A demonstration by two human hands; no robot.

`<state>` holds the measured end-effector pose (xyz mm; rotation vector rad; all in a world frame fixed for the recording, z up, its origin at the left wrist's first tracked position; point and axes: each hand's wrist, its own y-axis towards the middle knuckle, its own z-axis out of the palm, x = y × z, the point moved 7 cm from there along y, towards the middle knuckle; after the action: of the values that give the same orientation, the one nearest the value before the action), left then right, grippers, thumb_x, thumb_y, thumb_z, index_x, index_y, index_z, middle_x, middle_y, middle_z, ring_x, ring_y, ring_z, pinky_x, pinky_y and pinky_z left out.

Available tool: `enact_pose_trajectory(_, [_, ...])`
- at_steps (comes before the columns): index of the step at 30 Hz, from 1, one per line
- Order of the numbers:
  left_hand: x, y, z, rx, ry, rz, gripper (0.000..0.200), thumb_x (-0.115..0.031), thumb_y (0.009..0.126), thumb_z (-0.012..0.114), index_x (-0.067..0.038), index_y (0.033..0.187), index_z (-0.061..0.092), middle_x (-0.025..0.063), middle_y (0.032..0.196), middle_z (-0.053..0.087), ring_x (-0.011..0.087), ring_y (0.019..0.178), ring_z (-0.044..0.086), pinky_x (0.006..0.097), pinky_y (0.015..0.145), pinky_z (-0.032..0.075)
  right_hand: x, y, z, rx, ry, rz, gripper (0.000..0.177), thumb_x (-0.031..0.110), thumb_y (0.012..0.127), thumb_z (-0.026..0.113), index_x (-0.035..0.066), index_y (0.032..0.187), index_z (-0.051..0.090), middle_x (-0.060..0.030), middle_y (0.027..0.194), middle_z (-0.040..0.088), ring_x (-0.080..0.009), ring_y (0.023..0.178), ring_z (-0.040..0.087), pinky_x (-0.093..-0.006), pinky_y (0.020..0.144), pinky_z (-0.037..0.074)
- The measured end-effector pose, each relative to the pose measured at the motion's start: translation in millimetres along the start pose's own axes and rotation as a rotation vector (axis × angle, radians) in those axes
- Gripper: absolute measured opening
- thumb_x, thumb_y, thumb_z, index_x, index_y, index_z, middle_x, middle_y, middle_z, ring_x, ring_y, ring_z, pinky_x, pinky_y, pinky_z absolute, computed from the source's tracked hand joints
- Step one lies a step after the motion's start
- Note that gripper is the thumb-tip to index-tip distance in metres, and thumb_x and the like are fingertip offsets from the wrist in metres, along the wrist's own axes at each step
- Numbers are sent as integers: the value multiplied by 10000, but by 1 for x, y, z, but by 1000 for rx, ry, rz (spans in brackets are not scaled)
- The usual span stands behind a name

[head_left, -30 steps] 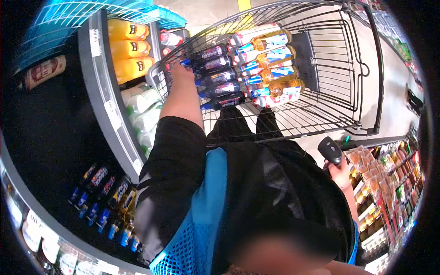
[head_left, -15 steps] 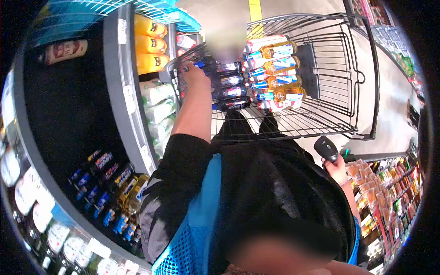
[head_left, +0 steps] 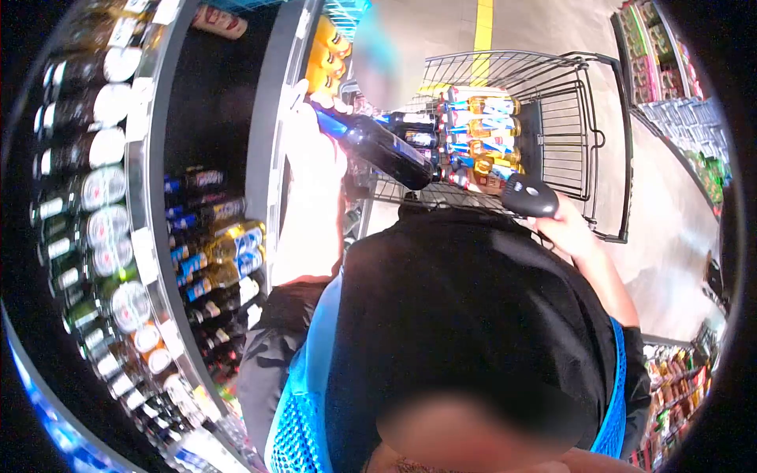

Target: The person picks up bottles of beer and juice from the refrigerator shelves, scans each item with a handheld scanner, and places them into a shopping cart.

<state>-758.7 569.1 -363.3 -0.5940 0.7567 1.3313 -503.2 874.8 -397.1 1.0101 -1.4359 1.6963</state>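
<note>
My left hand [head_left: 303, 118] is closed round the blue neck of a dark bottle [head_left: 390, 154], whose base points down to the right over the near side of the shopping cart [head_left: 564, 134]. Bright light washes out part of this hand. In my right hand [head_left: 561, 225] is a black handheld scanner [head_left: 530, 197], held beside the cart's near edge. Inside the cart lie dark bottles [head_left: 415, 121] and, right of them, several golden bottles [head_left: 493, 126] with blue and white labels.
Shelves with dark bottles [head_left: 106, 209] and golden bottles [head_left: 236, 244] run along the left. Orange bottles [head_left: 325, 59] stand on a shelf beyond my left hand. More store shelves [head_left: 666, 59] line the right side. A yellow stripe [head_left: 483, 39] crosses the floor.
The dark bottle is now raised in my left hand, above the cart's left side. My right hand with the scanner has come up to the cart. The view has turned.
</note>
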Motion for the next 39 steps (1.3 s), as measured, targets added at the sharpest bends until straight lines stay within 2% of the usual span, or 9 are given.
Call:
enact_pose_trajectory(1, [-9, -7, 11, 153, -75, -2, 390, -228, 939, 595, -35, 1255, 474, 92, 935, 578, 260, 868, 583, 430, 788, 519, 1, 5, 4, 83, 18, 3, 366, -21, 822, 603, 19, 1185, 587, 13, 1038, 619, -77, 919, 540, -258, 825, 453])
enact_pose_trajectory(5, [-50, -46, 51, 278, -78, 37, 507, -365, 914, 623, -78, 1306, 480, 35, 882, 588, 259, 878, 563, 490, 837, 469, 35, 26, 30, 259, 4, -128, 275, 49, 842, 647, 25, 1114, 615, 44, 947, 604, -46, 803, 504, -235, 700, 444])
enact_pose_trajectory(12, [-96, -98, 74, 453, 51, 159, 620, -323, 897, 667, -41, 1394, 428, 65, 903, 576, 258, 886, 572, 456, 835, 483, 62, 29, 64, 425, 7, -154, 329, 16, 823, 639, 9, 1148, 588, 5, 840, 572, -77, 669, 502, -240, 594, 443])
enact_pose_trajectory(17, [-122, -128, 40, 181, 225, 261, 556, -237, 838, 747, -18, 1299, 526, 89, 862, 590, 257, 885, 574, 432, 866, 466, 41, 32, 48, 386, -95, -100, 193, 24, 826, 617, 29, 1017, 593, 23, 802, 577, -74, 660, 514, -243, 601, 444])
enact_pose_trajectory(21, [-152, -139, 18, -169, 420, 490, 235, -40, 878, 613, -48, 1068, 475, 96, 914, 536, 235, 892, 541, 437, 893, 467, 28, 20, 29, 267, -27, -75, 173, 31, 845, 601, 36, 1018, 589, 26, 805, 584, -73, 660, 520, -240, 617, 441])
enact_pose_trajectory(26, [-188, -130, -16, -544, 997, 663, 169, -28, 902, 605, -36, 1036, 502, 66, 934, 576, 136, 849, 566, 280, 832, 453, -1, 12, 2, 70, -9, 27, 184, 24, 865, 583, 52, 1047, 591, 25, 803, 583, -76, 655, 517, -241, 609, 438])
enact_pose_trajectory(30, [-198, -103, -51, -614, 1175, 667, 202, -43, 873, 650, -48, 1027, 519, 43, 915, 551, 102, 799, 528, 246, 752, 442, 2, 5, -1, 16, 16, 24, 232, 26, 863, 591, 48, 1094, 592, 39, 846, 594, -61, 703, 515, -236, 655, 435])
enact_pose_trajectory(35, [-214, -78, -104, -658, 921, 703, 248, -46, 865, 665, -37, 1072, 526, 56, 925, 555, 123, 825, 524, 264, 770, 457, 6, -4, 2, -45, -10, 63, 249, 20, 863, 587, 47, 1110, 594, 42, 892, 596, -58, 739, 515, -229, 683, 429])
enact_pose_trajectory(39, [-213, -66, -114, -769, 1084, 652, 284, -74, 868, 666, 13, 1103, 531, 94, 960, 582, 160, 852, 557, 273, 805, 462, -5, -3, 3, -95, 48, 92, 242, 15, 867, 587, 49, 1106, 596, 50, 864, 588, -62, 732, 512, -234, 679, 423])
